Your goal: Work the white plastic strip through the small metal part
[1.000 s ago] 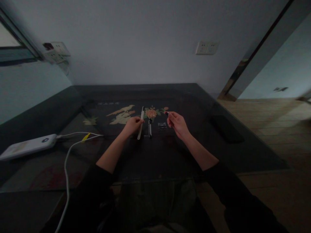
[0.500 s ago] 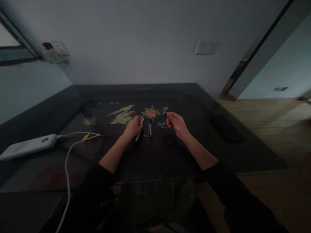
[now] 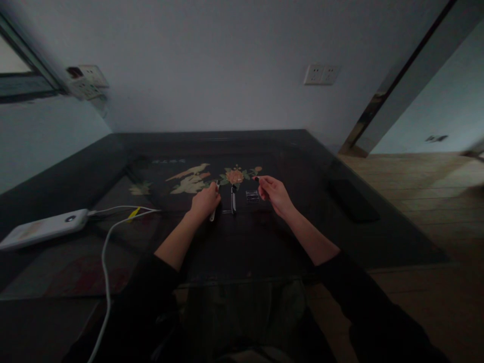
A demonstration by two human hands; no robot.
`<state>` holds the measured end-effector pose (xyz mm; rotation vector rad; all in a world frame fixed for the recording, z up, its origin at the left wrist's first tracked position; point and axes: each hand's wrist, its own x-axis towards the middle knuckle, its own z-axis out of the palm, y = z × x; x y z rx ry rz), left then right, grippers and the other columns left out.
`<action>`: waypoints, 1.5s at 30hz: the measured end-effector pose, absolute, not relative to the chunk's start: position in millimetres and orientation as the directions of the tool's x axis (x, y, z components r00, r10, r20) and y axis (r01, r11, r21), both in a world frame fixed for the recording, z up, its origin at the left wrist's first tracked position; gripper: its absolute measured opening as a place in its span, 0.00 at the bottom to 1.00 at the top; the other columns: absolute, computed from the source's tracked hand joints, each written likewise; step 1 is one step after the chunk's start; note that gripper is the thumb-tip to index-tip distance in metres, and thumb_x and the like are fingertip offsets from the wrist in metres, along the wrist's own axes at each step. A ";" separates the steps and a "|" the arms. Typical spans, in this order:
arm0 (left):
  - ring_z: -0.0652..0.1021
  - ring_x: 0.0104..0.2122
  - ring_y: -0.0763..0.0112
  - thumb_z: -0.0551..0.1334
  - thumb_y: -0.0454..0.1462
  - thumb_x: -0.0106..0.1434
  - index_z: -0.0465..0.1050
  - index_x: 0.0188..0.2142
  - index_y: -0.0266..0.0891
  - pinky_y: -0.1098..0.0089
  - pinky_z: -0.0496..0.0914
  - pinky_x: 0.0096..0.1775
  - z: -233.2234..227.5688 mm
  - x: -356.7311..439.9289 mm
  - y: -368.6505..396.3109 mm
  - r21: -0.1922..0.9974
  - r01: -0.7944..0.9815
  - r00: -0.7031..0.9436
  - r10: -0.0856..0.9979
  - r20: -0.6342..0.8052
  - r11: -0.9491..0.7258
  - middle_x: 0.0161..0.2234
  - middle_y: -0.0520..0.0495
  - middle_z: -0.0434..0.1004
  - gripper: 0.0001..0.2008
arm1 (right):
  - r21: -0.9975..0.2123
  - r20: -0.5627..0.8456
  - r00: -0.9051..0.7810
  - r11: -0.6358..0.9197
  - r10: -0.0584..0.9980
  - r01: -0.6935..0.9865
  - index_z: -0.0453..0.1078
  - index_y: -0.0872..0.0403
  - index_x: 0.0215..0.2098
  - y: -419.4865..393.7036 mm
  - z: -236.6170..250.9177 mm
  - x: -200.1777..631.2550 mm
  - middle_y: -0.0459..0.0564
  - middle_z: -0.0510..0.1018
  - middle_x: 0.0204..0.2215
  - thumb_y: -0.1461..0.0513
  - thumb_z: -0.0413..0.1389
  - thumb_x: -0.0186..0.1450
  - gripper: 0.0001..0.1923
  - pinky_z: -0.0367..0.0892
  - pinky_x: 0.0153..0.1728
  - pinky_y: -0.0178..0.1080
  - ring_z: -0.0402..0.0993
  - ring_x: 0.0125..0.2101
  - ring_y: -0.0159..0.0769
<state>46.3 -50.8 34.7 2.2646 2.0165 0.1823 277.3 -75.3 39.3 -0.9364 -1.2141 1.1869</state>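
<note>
Pale slim strip (image 3: 212,216) at centre, slanting through a person's left hand (image 3: 205,200) above a dark, glossy table (image 3: 264,247) — its middle lost behind curled fingers, only the two ends on show. Those fingers are drawn snugly around it with no gap visible; whether its lower end touches the table cannot be told. Opposite, the thumb and fingertips of the right hand (image 3: 275,195) meet in a pinch on a small dark piece (image 3: 257,179), the other fingers loosely folded. Between the hands lie a black-and-white tool (image 3: 233,200) and, beside it, a small clear case (image 3: 252,196). The likeliest mishap, by the look of it, is a drop: the dark piece sits at the very fingertips, so a slackened pinch could send it onto the table, where dim light would make it hard to find. A low sweep of the left hand could also knock the tool, which lies just beside it. As for looks, the strip is straight, narrow and off-white — its lower end seemingly rounded, finer detail lost in the gloom.
</note>
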 end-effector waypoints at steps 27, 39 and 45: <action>0.75 0.32 0.71 0.60 0.33 0.64 0.73 0.40 0.39 0.72 0.68 0.35 29.8 82.3 -80.4 0.403 0.565 0.424 0.672 0.607 -0.720 0.33 0.49 0.73 0.05 | -0.935 0.238 -0.220 0.284 0.946 0.211 0.73 0.55 0.38 -80.1 26.2 263.4 0.41 0.68 0.19 0.45 0.64 0.54 0.25 0.57 0.22 0.34 0.63 0.20 0.30; 0.74 0.28 0.72 0.67 0.38 0.60 0.79 0.38 0.39 0.72 0.68 0.32 35.1 88.3 -81.1 0.723 0.436 0.194 0.840 0.507 -0.536 0.28 0.49 0.78 0.07 | -0.989 0.145 -0.195 0.145 0.970 -0.013 0.71 0.54 0.28 -73.9 25.6 270.8 0.41 0.70 0.18 0.44 0.64 0.54 0.22 0.59 0.21 0.33 0.63 0.18 0.27; 0.73 0.26 0.73 0.68 0.38 0.58 0.80 0.37 0.39 0.73 0.67 0.30 33.0 88.3 -78.3 0.812 0.334 0.179 0.878 0.444 -0.479 0.27 0.50 0.77 0.08 | -0.993 0.113 -0.207 0.104 0.972 -0.051 0.71 0.55 0.27 -73.1 27.4 273.1 0.42 0.70 0.18 0.46 0.66 0.53 0.21 0.58 0.21 0.32 0.63 0.18 0.26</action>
